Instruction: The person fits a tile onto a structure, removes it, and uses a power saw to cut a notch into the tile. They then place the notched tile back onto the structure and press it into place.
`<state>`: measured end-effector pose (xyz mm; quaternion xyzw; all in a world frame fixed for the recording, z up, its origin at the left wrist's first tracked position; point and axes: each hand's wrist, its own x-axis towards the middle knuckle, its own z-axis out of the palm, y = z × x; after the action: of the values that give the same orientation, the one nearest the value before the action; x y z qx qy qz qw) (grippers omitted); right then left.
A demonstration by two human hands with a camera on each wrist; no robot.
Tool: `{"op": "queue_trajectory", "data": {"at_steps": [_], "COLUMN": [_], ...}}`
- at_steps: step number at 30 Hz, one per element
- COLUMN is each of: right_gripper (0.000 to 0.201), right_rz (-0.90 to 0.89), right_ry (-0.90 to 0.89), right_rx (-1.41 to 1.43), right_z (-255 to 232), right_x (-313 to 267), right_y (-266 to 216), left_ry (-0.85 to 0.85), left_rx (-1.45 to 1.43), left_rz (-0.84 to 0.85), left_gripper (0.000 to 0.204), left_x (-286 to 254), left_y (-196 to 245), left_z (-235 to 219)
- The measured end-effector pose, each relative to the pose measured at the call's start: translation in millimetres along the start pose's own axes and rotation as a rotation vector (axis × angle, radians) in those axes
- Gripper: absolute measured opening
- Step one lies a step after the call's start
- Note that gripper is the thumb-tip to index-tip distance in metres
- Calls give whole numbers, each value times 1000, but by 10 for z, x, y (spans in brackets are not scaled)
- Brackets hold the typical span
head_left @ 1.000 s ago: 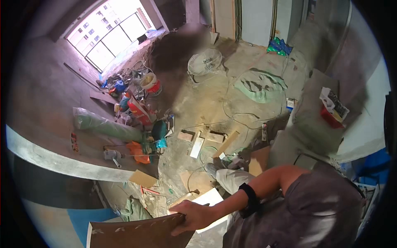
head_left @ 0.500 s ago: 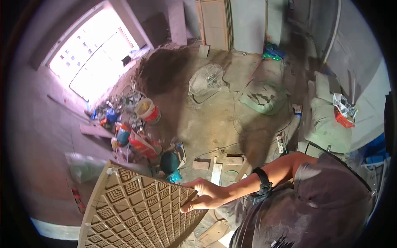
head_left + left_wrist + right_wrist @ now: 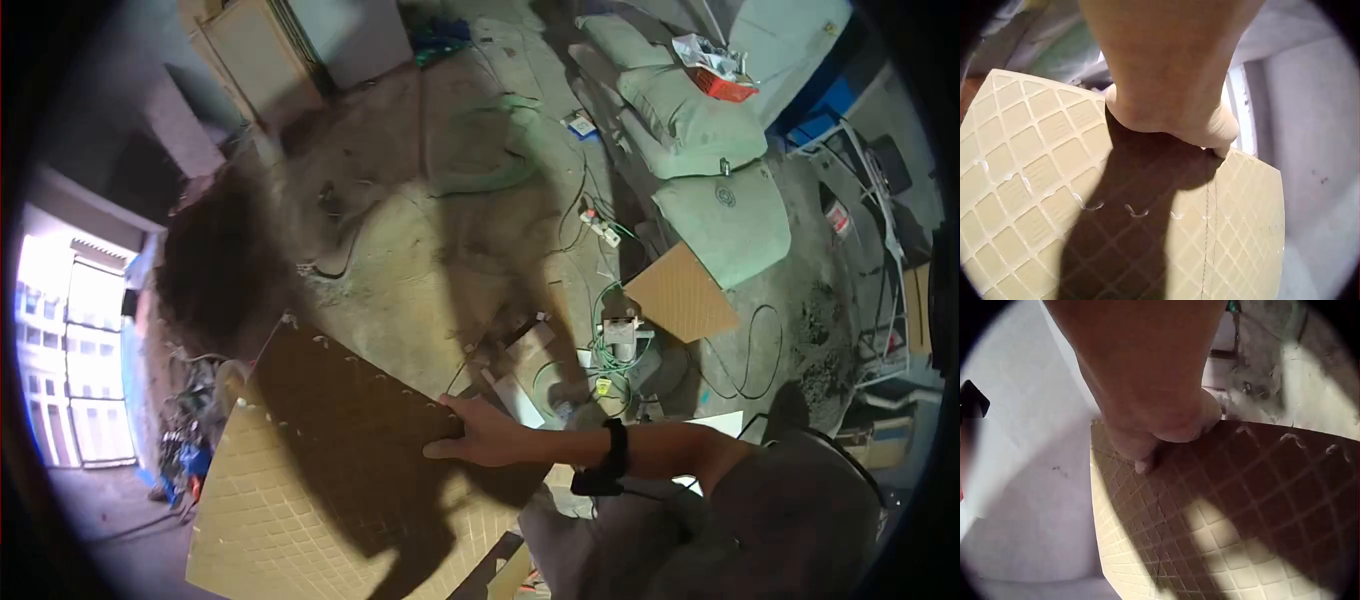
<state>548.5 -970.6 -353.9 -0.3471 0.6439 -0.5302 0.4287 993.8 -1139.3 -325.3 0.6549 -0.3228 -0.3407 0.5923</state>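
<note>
A large tan tile (image 3: 265, 490) with a raised grid on its back stands tilted in front of the body, low and left in the head view. My right hand (image 3: 485, 435) grips its edge, and a dark band circles that wrist. The right wrist view has the same hand (image 3: 1154, 419) at the edge, near a corner, with a fingertip on the grid side. In the left wrist view, my left hand (image 3: 1166, 106) holds another stretch of the edge, most of its fingers hidden by the wrist. Shadows fall across the tile back.
A cardboard piece (image 3: 685, 292) and a tool with green cable (image 3: 622, 338) lie on the dusty floor. Beyond are stacked sacks (image 3: 695, 120) with a red basket (image 3: 725, 88) on top, a power strip (image 3: 600, 228), and a metal frame (image 3: 880, 200) at right.
The head view has turned to the right, carrying the window to the left edge. The tile has tilted so more of its grid back shows, with the right hand still gripping its edge.
</note>
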Motion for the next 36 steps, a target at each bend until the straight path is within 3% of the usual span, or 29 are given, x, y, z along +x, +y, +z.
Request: {"op": "queue_trajectory", "data": {"at_steps": [3,6,7,8,9,11,14,15,17,20,23,25,27,28,29,31,36], "right_gripper": [85,81,81,81,81,81,78,78,67,56,48,45,45,44,44,43,42], "right_rz": [216,128,173,346,369,402,429,422,571,544,579,535,483,457,456,511,518], "right_ry": [131,339,390,291,311,452,567,573,629,741,768,796,814,805,823,734,738], "right_rx": [-67,26,-96,73,93,40,83,80,152,203,248,253,224,210,209,262,245], "right_z": [131,100,141,-58,-28,-112,-131,-159,-203,-95,-66,2,84,110,107,153,209], "right_x": [317,611,680,707,664,690,680,669,653,694,665,675,698,720,734,762,787], "right_y": [1375,2959,3720,3927,4473,5595,7093,7196,7409,8271,8292,8401,8399,8425,8411,8380,8422], "left_ry": [-298,-576,-654,-736,-840,-822,-761,-767,-786,-824,-889,-811,-851,-953,-890,-911,-948], "left_rx": [-1,-22,-19,4,-5,231,366,358,409,492,473,487,430,303,391,395,414], "left_rz": [-151,-293,-340,-388,-494,-336,-349,-347,-405,-425,-443,-389,-379,-473,-408,-419,-466], "left_gripper": [49,50,52,54,67,64,57,57,60,62,68,69,66,61,59,59,59], "left_x": [937,1299,1351,732,824,1000,542,545,569,374,522,563,551,745,882,956,1160], "left_y": [-1265,-2888,-3379,-3776,-4268,-5445,-6541,-6840,-7401,-7648,-7966,-8106,-8140,-8312,-8401,-8519,-8734], "left_z": [820,1276,1233,1329,1489,1697,2050,2065,2118,2205,2153,2132,2061,2005,1979,1948,1940]}}
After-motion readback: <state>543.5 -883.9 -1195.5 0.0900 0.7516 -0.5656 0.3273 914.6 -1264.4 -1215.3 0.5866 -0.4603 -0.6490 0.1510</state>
